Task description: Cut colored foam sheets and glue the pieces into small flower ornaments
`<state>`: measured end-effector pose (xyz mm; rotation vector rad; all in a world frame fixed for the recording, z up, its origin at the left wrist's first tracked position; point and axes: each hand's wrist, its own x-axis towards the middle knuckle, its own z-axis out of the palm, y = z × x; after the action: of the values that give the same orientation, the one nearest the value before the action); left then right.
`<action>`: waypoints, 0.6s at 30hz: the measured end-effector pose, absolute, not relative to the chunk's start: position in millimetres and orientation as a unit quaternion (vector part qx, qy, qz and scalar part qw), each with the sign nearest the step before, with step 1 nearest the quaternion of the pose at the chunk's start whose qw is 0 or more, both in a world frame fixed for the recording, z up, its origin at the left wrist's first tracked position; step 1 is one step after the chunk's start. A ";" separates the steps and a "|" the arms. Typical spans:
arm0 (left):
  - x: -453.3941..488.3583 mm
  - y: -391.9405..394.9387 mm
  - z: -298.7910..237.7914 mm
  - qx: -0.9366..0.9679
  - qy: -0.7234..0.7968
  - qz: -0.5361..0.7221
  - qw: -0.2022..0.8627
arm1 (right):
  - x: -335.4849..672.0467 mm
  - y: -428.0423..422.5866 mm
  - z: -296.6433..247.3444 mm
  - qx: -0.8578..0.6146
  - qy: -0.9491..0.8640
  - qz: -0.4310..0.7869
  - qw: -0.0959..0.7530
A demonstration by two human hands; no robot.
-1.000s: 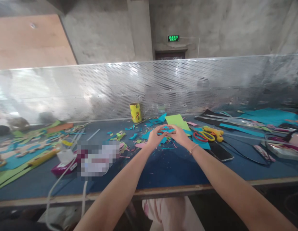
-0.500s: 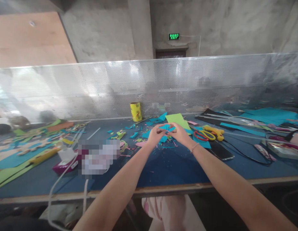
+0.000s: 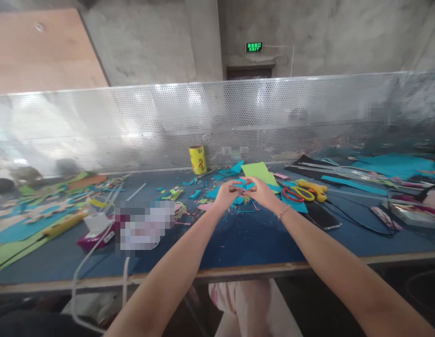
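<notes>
Head view: both hands pinch one small paper piece above the worktable.
Left hand and right hand meet fingertip to fingertip, each closed on the blue paper piece, held just over the blue table amid scraps. Green sheet just behind; scissors near the right hand; yellow can by the mesh screen.
</notes>
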<state>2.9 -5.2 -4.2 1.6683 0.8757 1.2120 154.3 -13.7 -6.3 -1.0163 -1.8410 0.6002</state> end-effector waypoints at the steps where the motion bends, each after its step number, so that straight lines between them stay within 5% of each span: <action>1: 3.1 -5.8 -3.9 0.670 0.352 0.486 0.438 | 154.4 -13.7 -6.4 -0.412 -0.749 0.243 0.458; 18: 1.9 -8.8 -5.7 0.719 0.388 0.472 0.330 | 153.2 -18.2 -1.1 -0.444 -0.727 0.249 0.461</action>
<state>1.9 -8.8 -5.7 1.8816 1.0154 1.2341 153.2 -18.2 -1.1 -1.0921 -1.7889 0.6115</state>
